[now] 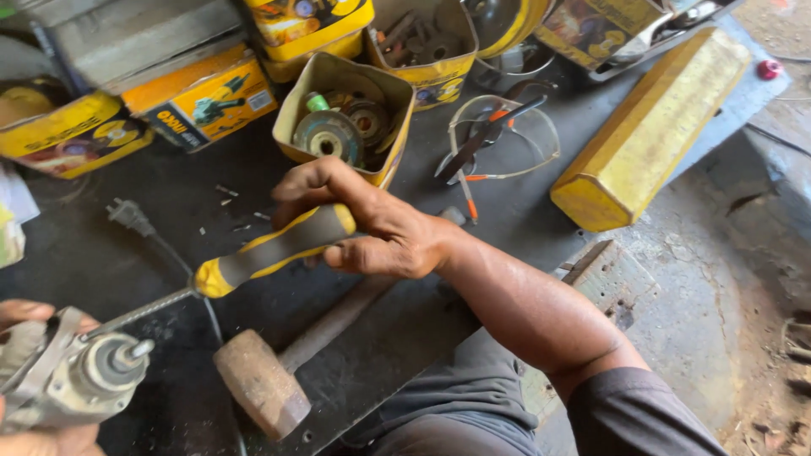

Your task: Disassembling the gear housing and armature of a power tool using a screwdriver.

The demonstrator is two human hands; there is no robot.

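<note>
My right hand grips the yellow and grey handle of a screwdriver. Its metal shaft runs down to the left and meets a grey power tool body with a bare spindle. My left hand holds that tool body at the bottom left corner, mostly out of frame. A wooden mallet lies on the dark metal worktop just below the screwdriver.
Open yellow boxes with grinding discs and other yellow tool boxes stand at the back. Clear safety glasses with pliers lie right of them. A long yellow block lies at the right. A black plug and cord lie at the left.
</note>
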